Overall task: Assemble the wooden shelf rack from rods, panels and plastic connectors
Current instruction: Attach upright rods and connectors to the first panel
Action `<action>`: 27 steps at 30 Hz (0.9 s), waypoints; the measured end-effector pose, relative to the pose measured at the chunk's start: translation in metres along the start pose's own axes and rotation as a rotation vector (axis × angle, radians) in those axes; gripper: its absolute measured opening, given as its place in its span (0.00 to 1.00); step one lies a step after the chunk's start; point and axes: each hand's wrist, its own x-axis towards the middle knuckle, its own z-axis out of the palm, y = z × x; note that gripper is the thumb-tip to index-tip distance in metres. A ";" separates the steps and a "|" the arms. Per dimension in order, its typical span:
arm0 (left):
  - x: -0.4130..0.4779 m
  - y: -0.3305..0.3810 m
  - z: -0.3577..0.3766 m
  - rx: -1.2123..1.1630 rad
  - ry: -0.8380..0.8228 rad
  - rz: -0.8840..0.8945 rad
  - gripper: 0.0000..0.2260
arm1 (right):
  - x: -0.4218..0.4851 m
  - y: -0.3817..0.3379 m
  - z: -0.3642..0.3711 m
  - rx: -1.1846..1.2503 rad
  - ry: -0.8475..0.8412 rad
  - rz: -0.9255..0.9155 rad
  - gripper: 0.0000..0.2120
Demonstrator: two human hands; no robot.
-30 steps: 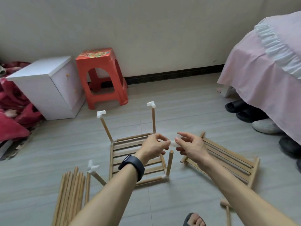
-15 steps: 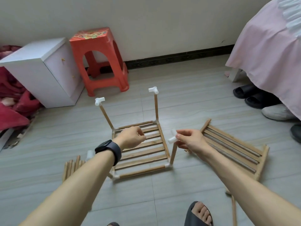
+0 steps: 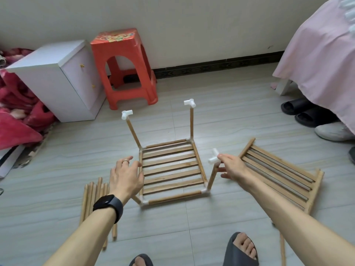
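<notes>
Connector (image 3: 213, 158) sits atop front-R rod (image 3: 211, 177), which stands near upright at base panel's (image 3: 171, 167) front-R corner on the floor. Right hand (image 3: 233, 167) is just beside it w/ thumb tip touching, other fingers loose. Left hand (image 3: 125, 179) is spread over front-L corner. 2nd panel (image 3: 278, 173) lies flat further R, nearer right hand; spare rods (image 3: 92, 198) to L.

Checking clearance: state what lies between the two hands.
Head view: the slatted wooden shelf panel lies between the left hand and the right hand; a white-capped wooden rod stands beside the right hand.
</notes>
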 end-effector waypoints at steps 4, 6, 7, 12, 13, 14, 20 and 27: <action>0.007 -0.017 -0.001 -0.039 -0.030 -0.120 0.21 | -0.006 0.003 -0.002 -0.373 0.040 -0.274 0.33; 0.008 -0.029 0.002 -0.098 -0.097 -0.187 0.22 | -0.007 0.003 -0.001 -0.597 0.045 -0.445 0.34; 0.008 -0.033 0.004 -0.137 -0.146 -0.209 0.21 | -0.007 0.002 0.000 -0.667 0.052 -0.503 0.30; 0.006 -0.038 0.013 -0.298 -0.187 -0.235 0.11 | -0.006 0.004 0.005 -0.730 0.192 -0.608 0.25; 0.006 -0.036 0.014 -0.275 -0.179 -0.241 0.10 | -0.006 0.004 0.006 -0.734 0.220 -0.618 0.24; 0.006 -0.034 0.014 -0.262 -0.170 -0.247 0.09 | -0.005 0.004 0.008 -0.737 0.236 -0.619 0.23; 0.006 -0.035 0.016 -0.252 -0.137 -0.247 0.09 | -0.012 0.019 0.017 -0.672 0.310 -0.634 0.17; 0.003 -0.034 0.019 -0.236 -0.125 -0.251 0.09 | -0.021 0.023 0.016 -0.600 0.259 -0.567 0.22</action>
